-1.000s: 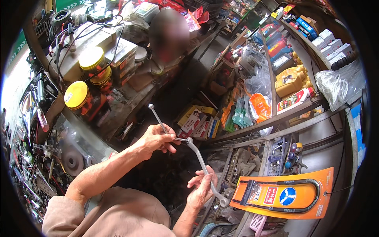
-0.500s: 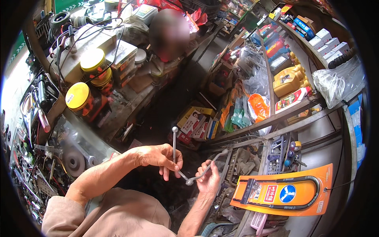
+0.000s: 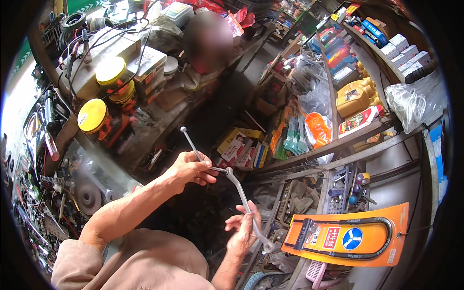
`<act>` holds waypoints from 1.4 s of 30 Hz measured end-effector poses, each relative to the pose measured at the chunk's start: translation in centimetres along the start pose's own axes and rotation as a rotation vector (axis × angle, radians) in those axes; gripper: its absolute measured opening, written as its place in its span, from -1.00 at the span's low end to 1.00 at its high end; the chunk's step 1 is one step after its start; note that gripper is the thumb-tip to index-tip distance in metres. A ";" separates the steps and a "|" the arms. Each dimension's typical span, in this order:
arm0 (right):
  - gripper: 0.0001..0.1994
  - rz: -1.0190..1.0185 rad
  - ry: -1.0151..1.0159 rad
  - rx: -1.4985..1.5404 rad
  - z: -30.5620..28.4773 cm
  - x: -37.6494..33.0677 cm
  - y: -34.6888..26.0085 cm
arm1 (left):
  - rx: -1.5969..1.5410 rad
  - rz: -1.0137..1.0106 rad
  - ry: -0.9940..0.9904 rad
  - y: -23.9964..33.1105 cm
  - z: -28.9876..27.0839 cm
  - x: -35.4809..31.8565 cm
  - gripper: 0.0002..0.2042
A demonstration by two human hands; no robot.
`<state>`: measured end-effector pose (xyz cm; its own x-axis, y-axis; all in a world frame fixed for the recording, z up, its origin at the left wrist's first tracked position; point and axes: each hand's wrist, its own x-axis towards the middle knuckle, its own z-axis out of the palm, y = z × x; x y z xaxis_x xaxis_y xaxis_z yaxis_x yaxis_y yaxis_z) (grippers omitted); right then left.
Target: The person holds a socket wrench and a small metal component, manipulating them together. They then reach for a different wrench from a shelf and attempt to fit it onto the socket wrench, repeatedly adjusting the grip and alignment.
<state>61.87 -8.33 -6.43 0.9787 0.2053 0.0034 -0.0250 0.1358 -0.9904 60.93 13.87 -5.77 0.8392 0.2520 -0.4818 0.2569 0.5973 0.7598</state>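
My left hand point(image 3: 188, 169) pinches a slim, bent metal wrench point(image 3: 190, 141) between thumb and fingers. Its rounded end points up and away to the left, and its other end emerges on the right of the hand. There it meets a thicker, bent grey wrench point(image 3: 236, 184); whether the two are joined I cannot tell. Lower down, my right hand point(image 3: 244, 231) has its thumb and fingers about this thicker bar, some fingers loosely raised. The bar's far end hangs beyond the hand, near the lower right shelf.
An orange card-backed package point(image 3: 345, 237) with a black U-shaped lock lies to the right. Yellow-lidded tubs point(image 3: 93, 116) stand on the left bench. Boxes point(image 3: 237, 150) sit on the floor ahead. Yellow oil jugs point(image 3: 355, 99) fill the right shelf, and loose tools crowd the far left.
The slim wrench has tilted leftward in my left hand. The thicker one has swung from pointing up right to pointing down right, and my right hand has moved lower with looser fingers.
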 end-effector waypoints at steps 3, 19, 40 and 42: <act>-0.64 0.204 -0.042 0.659 0.3 -0.8 2.2 | -0.099 0.002 -0.078 0.2 -0.2 -0.1 -0.89; -0.74 0.324 0.024 0.091 -5.1 4.3 0.0 | 0.540 -0.211 -0.506 -0.6 0.5 -1.1 -0.89; -0.63 -0.024 0.109 -0.043 -2.3 2.2 0.7 | -0.328 -0.110 -0.158 -0.3 -0.3 0.7 -0.96; -0.61 -0.039 0.134 0.070 -3.1 2.5 0.6 | -0.300 -0.102 -0.132 -0.3 -0.6 0.8 -0.93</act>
<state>64.89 -10.72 -7.46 0.9975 0.0681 0.0186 0.0039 0.2093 -0.9778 61.20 14.35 -6.66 0.8764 0.0903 -0.4731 0.2068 0.8166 0.5389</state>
